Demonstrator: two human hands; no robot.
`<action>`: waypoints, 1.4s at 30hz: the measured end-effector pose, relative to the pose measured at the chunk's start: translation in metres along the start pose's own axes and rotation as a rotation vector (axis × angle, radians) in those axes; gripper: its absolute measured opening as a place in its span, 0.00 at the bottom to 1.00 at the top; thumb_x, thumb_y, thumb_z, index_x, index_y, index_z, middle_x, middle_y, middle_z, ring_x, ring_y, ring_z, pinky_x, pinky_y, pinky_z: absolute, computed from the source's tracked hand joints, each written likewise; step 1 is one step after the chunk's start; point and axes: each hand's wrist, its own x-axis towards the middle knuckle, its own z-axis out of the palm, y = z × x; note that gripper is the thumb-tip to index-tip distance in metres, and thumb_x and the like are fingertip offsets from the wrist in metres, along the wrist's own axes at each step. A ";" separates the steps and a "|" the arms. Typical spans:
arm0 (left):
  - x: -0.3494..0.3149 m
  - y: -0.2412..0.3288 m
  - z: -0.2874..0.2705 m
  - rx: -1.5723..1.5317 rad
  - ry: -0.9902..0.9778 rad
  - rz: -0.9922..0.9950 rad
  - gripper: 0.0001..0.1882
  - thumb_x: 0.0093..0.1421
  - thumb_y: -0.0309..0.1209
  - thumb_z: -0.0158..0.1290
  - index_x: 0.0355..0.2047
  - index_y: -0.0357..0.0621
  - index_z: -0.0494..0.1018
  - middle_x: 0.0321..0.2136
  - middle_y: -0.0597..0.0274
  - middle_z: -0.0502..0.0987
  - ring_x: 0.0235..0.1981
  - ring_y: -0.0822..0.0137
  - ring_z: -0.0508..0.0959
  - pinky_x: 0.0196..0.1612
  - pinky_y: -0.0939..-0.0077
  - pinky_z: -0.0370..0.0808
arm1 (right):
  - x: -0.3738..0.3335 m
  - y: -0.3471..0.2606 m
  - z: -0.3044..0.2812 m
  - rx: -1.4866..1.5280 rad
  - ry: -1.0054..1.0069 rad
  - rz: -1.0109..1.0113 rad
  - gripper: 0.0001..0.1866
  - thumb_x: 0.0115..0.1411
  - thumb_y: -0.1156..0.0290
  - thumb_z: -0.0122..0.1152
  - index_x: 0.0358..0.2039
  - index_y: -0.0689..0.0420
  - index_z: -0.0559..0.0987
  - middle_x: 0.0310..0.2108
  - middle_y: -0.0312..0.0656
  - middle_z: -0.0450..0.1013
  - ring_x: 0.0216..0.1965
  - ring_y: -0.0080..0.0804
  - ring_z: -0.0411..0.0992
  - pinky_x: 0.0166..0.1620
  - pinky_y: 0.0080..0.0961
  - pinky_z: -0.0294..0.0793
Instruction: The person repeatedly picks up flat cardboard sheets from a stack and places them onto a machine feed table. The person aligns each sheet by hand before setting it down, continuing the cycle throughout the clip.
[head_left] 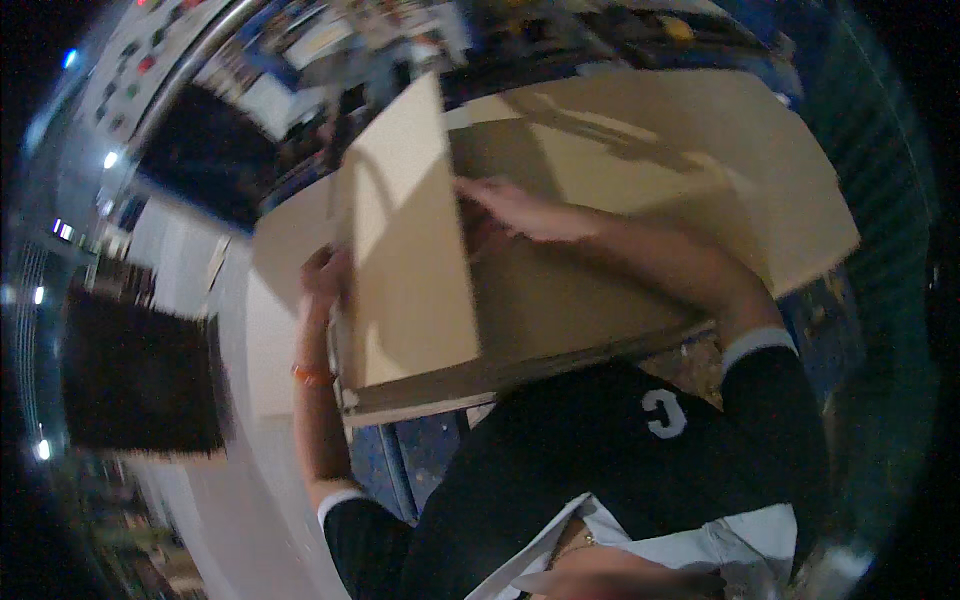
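A tan cardboard panel (pixel 412 250) stands raised at a steep angle in front of me, above a broad stack of flat cardboard sheets (pixel 640 150). Closed around the panel's left edge is my left hand (pixel 328 272), with an orange band at the wrist. My right hand (pixel 515 212) reaches in from the right, over the stack, and its fingers meet the panel's right edge. Blur and the panel's edge hide those fingertips, so their grip is unclear. Shadows of my arms fall across the cardboard.
A dark, box-like block (pixel 143 375) stands at the left beside a pale grey floor (pixel 240 500). Beyond the cardboard lies a cluttered dark surface with mixed items. A metal rail (pixel 190 75) runs along the upper left. Blue material (pixel 830 320) shows below the stack's right end.
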 end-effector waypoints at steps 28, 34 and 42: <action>-0.008 0.054 0.041 0.506 0.168 -0.114 0.25 0.62 0.47 0.38 0.39 0.33 0.69 0.39 0.36 0.72 0.40 0.41 0.73 0.42 0.53 0.70 | -0.001 -0.006 -0.030 -1.133 0.180 -0.082 0.22 0.55 0.55 0.50 0.14 0.59 0.75 0.16 0.47 0.72 0.23 0.37 0.74 0.31 0.34 0.71; -0.007 0.047 0.040 0.586 0.112 0.045 0.26 0.61 0.47 0.40 0.38 0.31 0.69 0.36 0.35 0.73 0.38 0.39 0.73 0.46 0.54 0.68 | -0.021 -0.003 -0.044 -0.972 0.104 -0.146 0.17 0.55 0.57 0.54 0.24 0.60 0.77 0.21 0.45 0.73 0.26 0.42 0.73 0.34 0.36 0.71; -0.107 0.073 0.027 0.039 -0.083 0.441 0.40 0.50 0.49 0.55 0.55 0.35 0.55 0.53 0.42 0.59 0.54 0.45 0.60 0.55 0.57 0.58 | -0.227 0.018 -0.076 -1.404 0.126 -0.089 0.51 0.40 0.49 0.66 0.62 0.52 0.53 0.63 0.48 0.47 0.64 0.48 0.42 0.63 0.49 0.42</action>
